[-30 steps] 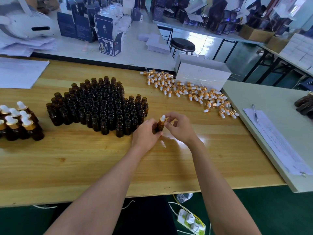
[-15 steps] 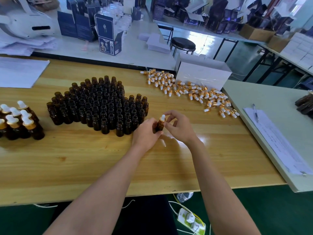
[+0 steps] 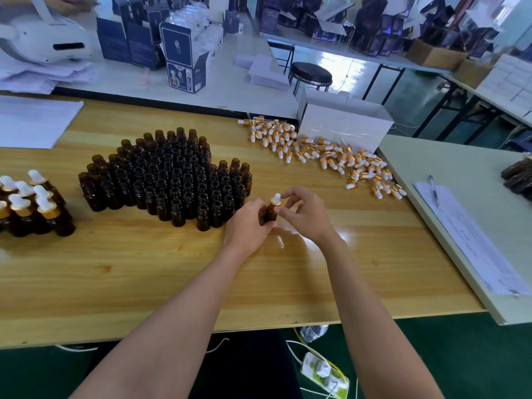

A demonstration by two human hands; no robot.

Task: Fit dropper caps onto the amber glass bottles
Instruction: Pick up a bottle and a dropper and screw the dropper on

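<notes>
Left hand [image 3: 249, 223] wraps bottle [image 3: 270, 213] body, 4 o'clock of uncapped cluster [image 3: 172, 180]. Right hand [image 3: 305, 214] pinches cap [image 3: 277, 199] atop neck. Glass likely light, stiff, slick, breakable: hold body, twist gold collar, not soft bulb.

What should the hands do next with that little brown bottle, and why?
Probably the right hand should twist the dropper cap tight. The left hand grips the bottle, and the cap already sits on its neck, pinched by the right hand.
</notes>
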